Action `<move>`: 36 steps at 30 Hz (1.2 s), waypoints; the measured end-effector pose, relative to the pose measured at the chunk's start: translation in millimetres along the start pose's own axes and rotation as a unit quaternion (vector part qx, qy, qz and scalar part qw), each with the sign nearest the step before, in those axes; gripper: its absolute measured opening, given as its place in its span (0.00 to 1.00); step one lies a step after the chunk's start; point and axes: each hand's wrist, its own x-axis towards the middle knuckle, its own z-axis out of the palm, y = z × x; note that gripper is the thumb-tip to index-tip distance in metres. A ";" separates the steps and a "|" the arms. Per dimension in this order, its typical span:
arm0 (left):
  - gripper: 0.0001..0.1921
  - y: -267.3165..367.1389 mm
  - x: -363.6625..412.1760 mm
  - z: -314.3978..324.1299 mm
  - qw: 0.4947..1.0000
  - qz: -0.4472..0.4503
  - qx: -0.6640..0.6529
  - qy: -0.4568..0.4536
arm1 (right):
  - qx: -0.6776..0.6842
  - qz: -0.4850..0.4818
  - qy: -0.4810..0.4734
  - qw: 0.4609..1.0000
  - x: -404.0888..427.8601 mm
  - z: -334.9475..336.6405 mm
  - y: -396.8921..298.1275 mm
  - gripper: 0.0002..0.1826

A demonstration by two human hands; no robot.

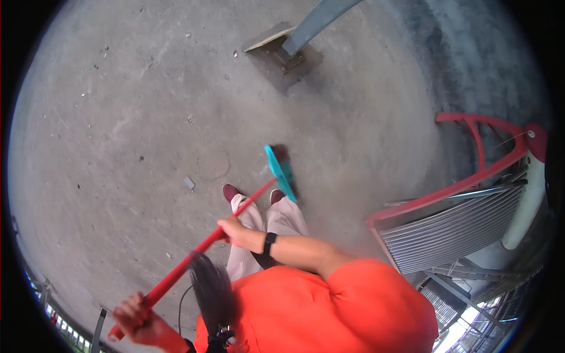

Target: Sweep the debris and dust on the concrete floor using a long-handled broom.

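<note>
A broom with a red handle (181,269) slants from the lower left up toward my feet. My right hand (234,231), below a black wristband (269,242), grips the middle of the handle. Near its top end my left hand (140,318) is wrapped around the same handle. The teal broom head (277,170) is just ahead of my right shoe (276,196), over the concrete floor (145,110). Its bristles look dark and blurred.
A bench with a red frame (423,200) and metal slats (454,225) stands on my right. Ahead, a grey post (320,24) rises from a floor base (284,59). A small grey piece (189,182) lies left of my shoes, with bits of debris scattered farther out.
</note>
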 end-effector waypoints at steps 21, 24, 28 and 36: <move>0.19 -29.9 52.0 59.0 0.986 0.114 0.042 0.119 | -0.060 -0.054 0.027 0.996 -24.9 32.5 -157.8 0.09; 0.20 -14.8 98.2 87.5 0.967 0.207 0.083 0.126 | -0.102 -0.071 -0.085 0.989 2.8 104.3 -204.7 0.09; 0.19 -14.7 132.9 122.7 0.933 0.315 0.141 0.101 | -0.094 -0.147 -0.272 0.946 9.3 208.8 -293.8 0.08; 0.19 -13.6 143.2 150.2 0.944 0.299 0.063 0.120 | -0.177 -0.204 -0.216 0.938 -36.4 171.0 -338.7 0.10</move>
